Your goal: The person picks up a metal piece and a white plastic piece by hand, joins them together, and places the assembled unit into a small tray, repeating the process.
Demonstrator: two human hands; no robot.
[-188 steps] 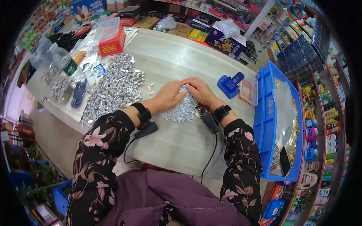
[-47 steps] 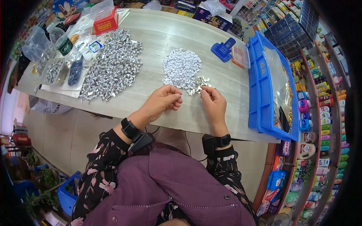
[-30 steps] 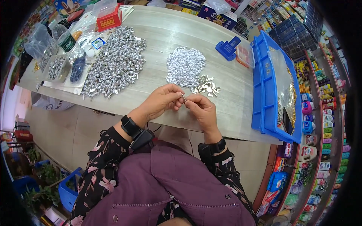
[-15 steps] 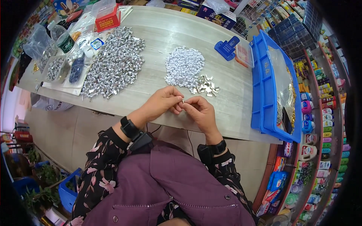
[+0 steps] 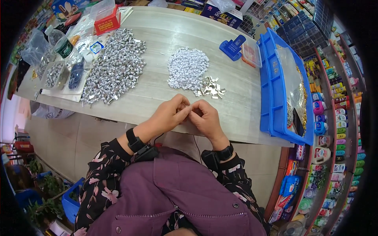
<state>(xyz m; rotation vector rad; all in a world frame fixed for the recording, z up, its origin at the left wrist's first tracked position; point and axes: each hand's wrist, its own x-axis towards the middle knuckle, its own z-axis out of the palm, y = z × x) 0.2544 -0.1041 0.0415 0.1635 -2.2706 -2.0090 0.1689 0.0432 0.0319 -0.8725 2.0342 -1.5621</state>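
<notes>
My left hand (image 5: 170,115) and my right hand (image 5: 206,118) meet over the table's near edge, fingertips touching. Both are closed in a pinch. Their fingers now hide the small silvery metal piece that showed between them half a second ago. Just beyond my hands lies a heap of small white pieces (image 5: 188,69). Beside it on the right is a little pile of flat, shiny metal pieces (image 5: 212,87). Farther left spreads a large heap of small silver-and-white pieces (image 5: 114,67); single parts are too small to name.
A blue plastic crate (image 5: 271,86) stands at the table's right end. Near it are a blue plastic holder (image 5: 232,48) and a clear-lidded box (image 5: 251,54). At left stand a red box (image 5: 107,22), a bottle (image 5: 63,46) and a tub of small parts (image 5: 55,74). Stocked shelves (image 5: 338,118) line the right.
My fingertips have closed closer together, covering the small metal piece seen between them before. The whole view has shifted slightly; the heaps look unchanged.
</notes>
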